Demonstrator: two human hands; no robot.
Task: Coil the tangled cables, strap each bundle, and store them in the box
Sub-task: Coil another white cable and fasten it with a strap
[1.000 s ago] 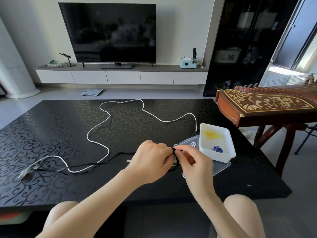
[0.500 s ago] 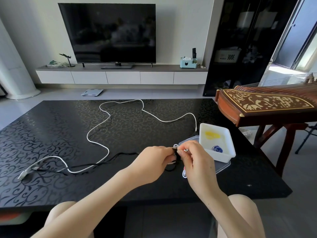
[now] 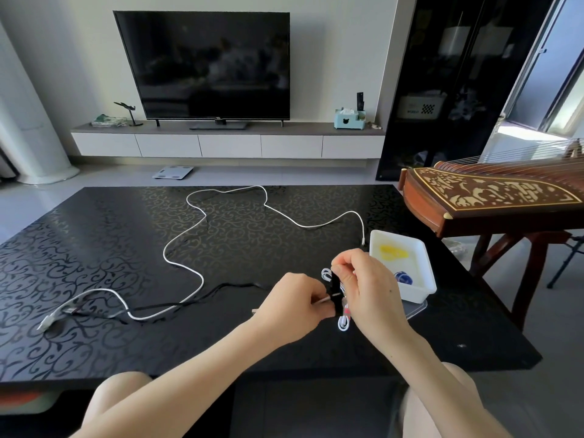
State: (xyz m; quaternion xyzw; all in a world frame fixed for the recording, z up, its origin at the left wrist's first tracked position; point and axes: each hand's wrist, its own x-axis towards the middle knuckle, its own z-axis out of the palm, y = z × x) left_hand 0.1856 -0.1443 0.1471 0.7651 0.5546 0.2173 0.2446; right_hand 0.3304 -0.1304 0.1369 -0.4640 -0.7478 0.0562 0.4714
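Head view: left hand [image 3: 294,306] grip clamped on coiled white cable bundle [image 3: 343,325], right hand [image 3: 369,289] grip pinching black strap [image 3: 334,287] around it, above worktop [image 3: 126,248], just left of white box [image 3: 417,295]; loose white cable [image 3: 202,278] lies left.

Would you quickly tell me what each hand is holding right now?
Left hand: closed, gripping the small coiled white cable.
Right hand: closed, pinching the black strap wrapped round that coil.
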